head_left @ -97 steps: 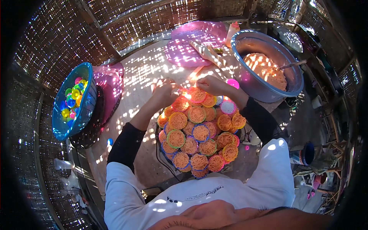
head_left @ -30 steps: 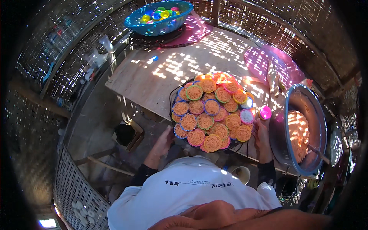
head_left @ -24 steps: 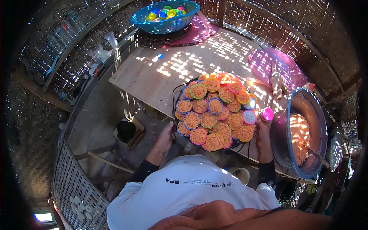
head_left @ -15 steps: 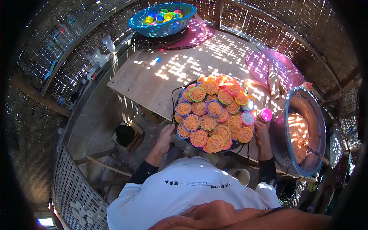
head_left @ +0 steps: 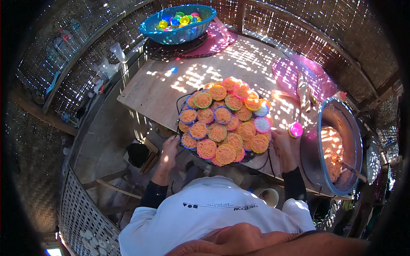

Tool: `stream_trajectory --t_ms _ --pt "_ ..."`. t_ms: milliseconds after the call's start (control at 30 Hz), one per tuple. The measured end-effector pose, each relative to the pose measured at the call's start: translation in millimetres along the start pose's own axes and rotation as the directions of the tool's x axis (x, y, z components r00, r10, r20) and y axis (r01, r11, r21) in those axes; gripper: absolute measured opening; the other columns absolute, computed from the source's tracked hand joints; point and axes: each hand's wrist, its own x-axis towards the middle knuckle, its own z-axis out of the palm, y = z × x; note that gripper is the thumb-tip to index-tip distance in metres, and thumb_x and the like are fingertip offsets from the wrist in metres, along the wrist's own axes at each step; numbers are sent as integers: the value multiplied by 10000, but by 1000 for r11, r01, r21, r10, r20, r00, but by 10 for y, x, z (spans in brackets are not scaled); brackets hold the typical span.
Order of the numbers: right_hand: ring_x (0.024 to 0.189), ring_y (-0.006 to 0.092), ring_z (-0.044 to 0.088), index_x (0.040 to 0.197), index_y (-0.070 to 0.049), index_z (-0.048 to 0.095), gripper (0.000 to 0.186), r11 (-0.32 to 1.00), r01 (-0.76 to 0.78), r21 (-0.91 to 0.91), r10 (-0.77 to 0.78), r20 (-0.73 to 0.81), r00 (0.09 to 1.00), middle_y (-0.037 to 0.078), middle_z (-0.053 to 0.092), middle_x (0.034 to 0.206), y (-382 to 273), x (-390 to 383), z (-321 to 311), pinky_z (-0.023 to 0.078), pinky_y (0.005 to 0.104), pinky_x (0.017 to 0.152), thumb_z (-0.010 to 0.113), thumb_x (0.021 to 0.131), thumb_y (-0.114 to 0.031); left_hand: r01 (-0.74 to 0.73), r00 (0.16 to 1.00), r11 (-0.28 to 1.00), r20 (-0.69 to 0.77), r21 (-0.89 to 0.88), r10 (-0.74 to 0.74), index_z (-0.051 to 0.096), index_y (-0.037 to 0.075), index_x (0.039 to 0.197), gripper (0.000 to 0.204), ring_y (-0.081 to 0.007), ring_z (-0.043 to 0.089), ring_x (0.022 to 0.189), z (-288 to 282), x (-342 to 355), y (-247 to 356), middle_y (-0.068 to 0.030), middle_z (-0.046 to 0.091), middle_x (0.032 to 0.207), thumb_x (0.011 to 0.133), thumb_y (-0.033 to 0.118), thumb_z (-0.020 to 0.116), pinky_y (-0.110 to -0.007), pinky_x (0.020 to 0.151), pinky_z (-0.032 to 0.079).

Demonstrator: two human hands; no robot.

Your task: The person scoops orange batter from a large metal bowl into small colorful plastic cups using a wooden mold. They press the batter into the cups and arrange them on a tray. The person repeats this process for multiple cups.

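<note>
A dark round tray [head_left: 251, 158] is heaped with several small bright-rimmed cups [head_left: 217, 132]. Most hold orange noodle-like strands, and a couple near the right edge look white inside. My left hand [head_left: 169, 148] has its fingers closed on the tray's left edge. Opposite it, my right hand [head_left: 282, 145] grips the right edge, its fingertips partly hidden by the rim. The tray is over the table's near edge; whether it rests on the wood cannot be told. A single pink cup [head_left: 295, 129] stands beside my right hand.
Right of the tray is a large metal basin [head_left: 308, 158] with an orange mass [head_left: 332, 147] and a stick-like handle. A blue basket [head_left: 177, 36] of colourful cups stands at the far left of the wooden table [head_left: 149, 94]. Pink plastic [head_left: 304, 77] lies at the back right.
Both hands have shifted left with the loaded tray, which now sits farther from the pink cup and the basin.
</note>
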Motion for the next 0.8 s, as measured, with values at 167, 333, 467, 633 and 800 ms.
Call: stream_trajectory --t_ms 167,333,467,633,800 --pt "724 107 567 997 59 595 226 998 58 40 -64 158 985 76 617 865 75 449 380 450 216 600 532 863 -112 -5 999 992 -47 -122 -1 558 2 1044 248 -114 556 887 -206 59 329 -39 616 941 904 188 474 -248 804 420" --pt "671 122 589 908 11 609 152 945 112 -308 -42 224 974 67 622 791 -138 806 799 460 227 538 534 848 -107 -32 975 999 -218 18 35 559 3 1040 242 -122 574 813 -460 229 521 -43 619 923 906 177 458 -244 732 447" --pt "619 175 601 773 -90 631 106 538 519 -664 -343 390 855 86 610 689 -65 1323 1055 463 284 541 559 717 -144 -111 979 994 -171 -1 109 579 7 990 231 -113 569 792 -761 476 519 -46 619 896 897 190 474 -225 718 430" --pt "503 78 450 670 -28 621 200 166 671 -723 -321 604 730 12 533 568 -363 1656 1558 336 259 445 564 780 -184 -75 954 985 -276 154 115 583 -3 978 262 -111 526 784 -1095 704 588 -26 589 865 878 221 492 -258 719 408" --pt "650 285 608 689 -106 635 127 280 718 -637 -441 579 686 124 603 666 -346 2163 1976 478 363 580 569 638 -202 -161 952 983 -249 86 178 554 97 762 171 -50 346 566 -1178 890 659 66 425 626 871 216 498 -215 524 262"
